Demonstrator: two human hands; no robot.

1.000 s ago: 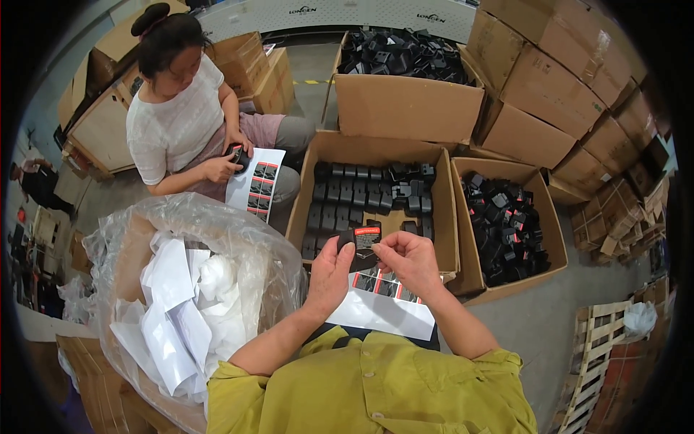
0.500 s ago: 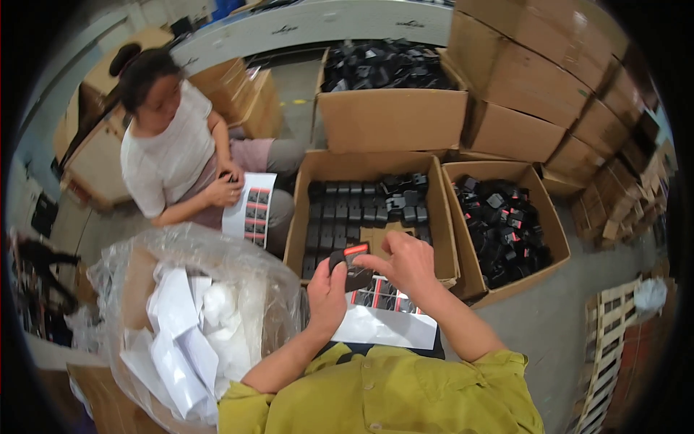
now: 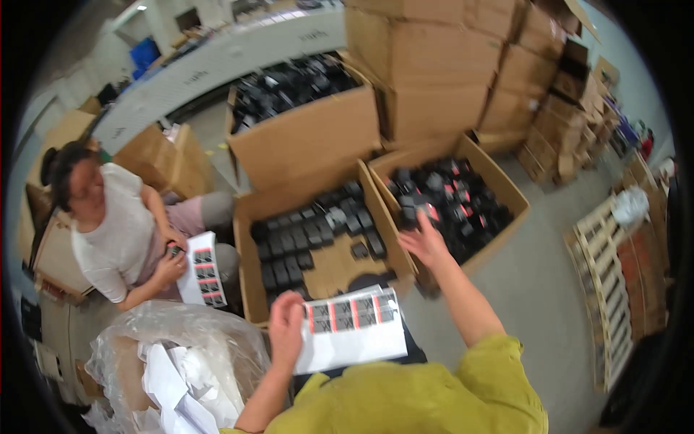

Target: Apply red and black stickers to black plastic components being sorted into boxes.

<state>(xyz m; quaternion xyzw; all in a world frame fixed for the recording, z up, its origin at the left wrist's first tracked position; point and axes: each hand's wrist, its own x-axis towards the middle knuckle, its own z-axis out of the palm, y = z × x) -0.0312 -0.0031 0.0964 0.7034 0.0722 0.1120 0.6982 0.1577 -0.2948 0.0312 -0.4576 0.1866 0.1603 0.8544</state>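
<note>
My right hand (image 3: 428, 244) is stretched out over the near left side of the right carton (image 3: 506, 239), its fingers spread and nothing held in them. Just beyond the fingertips is a small black piece with a red sticker (image 3: 428, 212), among a heap of similar black pieces. My left hand (image 3: 287, 325) is at the left edge of a white sticker sheet (image 3: 354, 351) on my lap. Its fingers point away from me, slightly blurred, with no black piece visible in them. Black and red stickers remain on the sheet's far half.
The middle carton (image 3: 325, 168) contains rows of black pieces (image 3: 289, 242). Behind it is another full carton (image 3: 311, 137). A plastic-lined box of white paper (image 3: 173, 376) stands at left. A co-worker (image 3: 116, 224) sits beyond it; stacked cartons (image 3: 441, 65) and a wooden pallet (image 3: 596, 289) are right.
My hands have parted: the right has swung out to the right carton, the left has lowered beside the sheet. The black piece has left my hands. The view has turned right.
</note>
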